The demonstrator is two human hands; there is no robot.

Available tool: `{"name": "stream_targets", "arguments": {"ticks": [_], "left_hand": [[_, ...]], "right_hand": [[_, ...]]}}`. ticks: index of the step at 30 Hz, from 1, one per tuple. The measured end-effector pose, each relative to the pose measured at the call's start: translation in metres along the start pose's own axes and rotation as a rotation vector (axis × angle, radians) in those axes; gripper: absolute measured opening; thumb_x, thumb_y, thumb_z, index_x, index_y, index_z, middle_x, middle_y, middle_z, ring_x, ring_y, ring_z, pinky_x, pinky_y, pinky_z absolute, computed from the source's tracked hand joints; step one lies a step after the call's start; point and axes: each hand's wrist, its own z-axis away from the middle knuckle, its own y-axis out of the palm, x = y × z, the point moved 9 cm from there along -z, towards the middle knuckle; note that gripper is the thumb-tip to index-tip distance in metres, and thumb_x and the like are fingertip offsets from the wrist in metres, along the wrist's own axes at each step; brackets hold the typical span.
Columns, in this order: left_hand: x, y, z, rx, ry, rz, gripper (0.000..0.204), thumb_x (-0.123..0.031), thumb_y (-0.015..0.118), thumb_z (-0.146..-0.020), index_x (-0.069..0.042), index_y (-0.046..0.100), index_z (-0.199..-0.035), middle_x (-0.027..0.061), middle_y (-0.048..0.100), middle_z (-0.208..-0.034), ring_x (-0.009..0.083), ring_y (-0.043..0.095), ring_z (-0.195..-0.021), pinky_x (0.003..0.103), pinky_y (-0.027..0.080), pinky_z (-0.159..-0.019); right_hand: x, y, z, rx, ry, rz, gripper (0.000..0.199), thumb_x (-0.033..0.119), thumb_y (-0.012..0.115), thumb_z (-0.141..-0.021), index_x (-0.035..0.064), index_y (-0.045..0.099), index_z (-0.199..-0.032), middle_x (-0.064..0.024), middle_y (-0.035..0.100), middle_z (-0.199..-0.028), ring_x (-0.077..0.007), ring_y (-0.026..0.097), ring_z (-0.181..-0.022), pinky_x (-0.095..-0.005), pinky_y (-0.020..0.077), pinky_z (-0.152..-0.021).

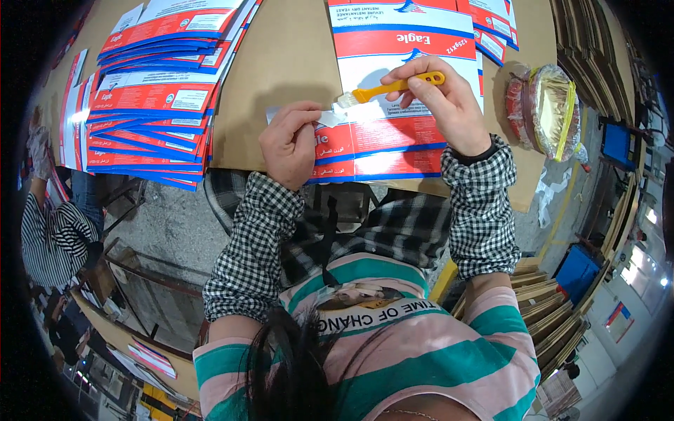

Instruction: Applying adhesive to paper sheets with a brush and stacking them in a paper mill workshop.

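Holding 1 yellow brush over the flat carton is the right hand; at the carton's left edge, the left hand pinches what is probably a pale flap.

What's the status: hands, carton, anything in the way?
Right hand grips yellow brush; left hand pinches pale strip. Red-white-blue carton flat beneath, glare on it. Carton stack off left, not blocking.
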Motion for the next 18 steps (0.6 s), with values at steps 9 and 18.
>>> {"name": "stream_targets", "arguments": {"ticks": [9,18], "left_hand": [[0.002,0.000,0.001,0.002,0.000,-0.009,0.013,0.005,0.048,-0.077,0.004,0.060,-0.081,0.0145,0.062,-0.091,0.0227,0.061,-0.081,0.028,0.049,-0.071],[0.001,0.000,0.001,0.005,-0.003,-0.021,0.013,0.006,0.048,-0.076,0.004,0.059,-0.081,0.0146,0.062,-0.090,0.0223,0.061,-0.080,0.028,0.049,-0.070]], "right_hand": [[-0.003,0.006,-0.001,0.028,0.003,0.079,0.015,0.009,0.041,-0.091,0.0000,0.051,-0.097,-0.0109,0.059,-0.098,-0.0151,0.056,-0.086,-0.0254,0.0472,-0.075],[0.002,0.010,-0.002,0.046,0.001,0.123,0.015,0.008,0.042,-0.090,0.0002,0.052,-0.097,-0.0086,0.059,-0.096,-0.0145,0.056,-0.085,-0.0260,0.0466,-0.076]]}}
